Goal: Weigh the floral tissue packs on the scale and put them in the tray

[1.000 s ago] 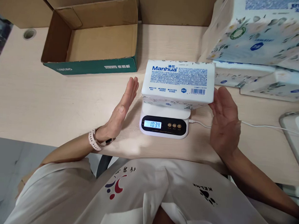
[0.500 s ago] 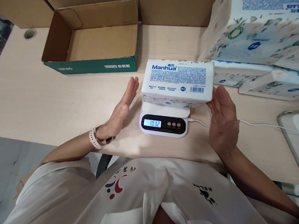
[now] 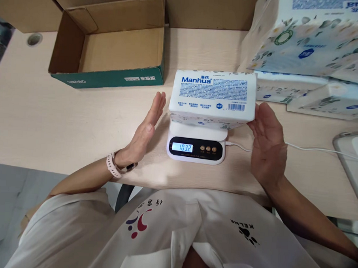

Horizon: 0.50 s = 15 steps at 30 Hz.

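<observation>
A white pack of tissues (image 3: 212, 96) printed "Manhua" in blue rests on a white kitchen scale (image 3: 198, 131). The scale's lit display (image 3: 182, 147) reads 103.2, and the pack covers most of its plate. To the left of the pack, my left hand (image 3: 141, 134) is held upright with its fingers stretched out, apart from the pack and holding nothing. On the other side my right hand (image 3: 268, 144) is open as well, palm toward the pack; its fingertips are at the pack's right edge, and whether they touch it I cannot tell.
An open green cardboard box (image 3: 110, 82) stands at the back left. More tissue packs (image 3: 307, 52) are stacked at the back right. From the scale a white cable (image 3: 315, 148) runs right, toward a grey and white object (image 3: 351, 157) at the table's right edge.
</observation>
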### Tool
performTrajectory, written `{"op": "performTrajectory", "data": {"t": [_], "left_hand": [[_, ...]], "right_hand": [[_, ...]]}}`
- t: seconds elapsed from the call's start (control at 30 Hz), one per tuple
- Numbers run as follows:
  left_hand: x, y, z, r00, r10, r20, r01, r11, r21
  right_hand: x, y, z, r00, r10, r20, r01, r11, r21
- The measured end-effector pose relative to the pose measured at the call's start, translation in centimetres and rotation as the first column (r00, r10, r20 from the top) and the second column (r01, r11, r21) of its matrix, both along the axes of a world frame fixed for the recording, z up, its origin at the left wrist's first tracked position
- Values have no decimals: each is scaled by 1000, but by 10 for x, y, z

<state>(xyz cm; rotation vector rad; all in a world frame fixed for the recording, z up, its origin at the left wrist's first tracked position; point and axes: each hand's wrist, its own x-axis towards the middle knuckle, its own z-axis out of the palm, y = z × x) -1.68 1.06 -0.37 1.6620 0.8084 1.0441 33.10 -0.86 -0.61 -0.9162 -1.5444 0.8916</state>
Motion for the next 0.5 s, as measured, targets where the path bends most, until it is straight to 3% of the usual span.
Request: {"op": "performTrajectory", "data": {"t": [0.5], "left_hand": [[-4, 3, -3, 1000, -6, 6, 6, 1000, -18]], "right_hand": [[6, -1, -3, 995, 36, 90, -35, 999, -20]]}}
